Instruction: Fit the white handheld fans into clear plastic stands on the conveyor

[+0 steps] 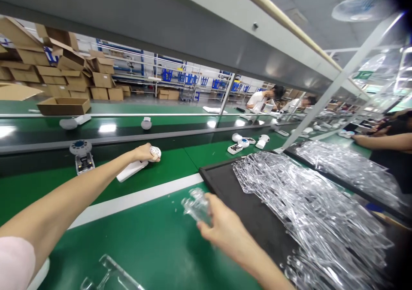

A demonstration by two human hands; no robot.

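Observation:
My left hand (pixel 143 152) reaches out to the edge of the conveyor belt and grips a white device (pixel 133 168) by its round perforated head (pixel 156 152). Its flat white base rests on the green table (pixel 144 234). My right hand (pixel 216 224) is closer to me and holds a clear plastic shell (pixel 195 205) above the green surface, beside a black tray (pixel 222 187). A big heap of clear plastic shells (pixel 299 204) fills that tray.
More white devices (pixel 82 155) (pixel 244 143) ride on the dark belt. A clear plastic piece (pixel 111 275) lies near my body. Another person's arm (pixel 383 140) reaches in at the right above a second tray of shells (pixel 347 165). Cardboard boxes (pixel 64 105) stack far left.

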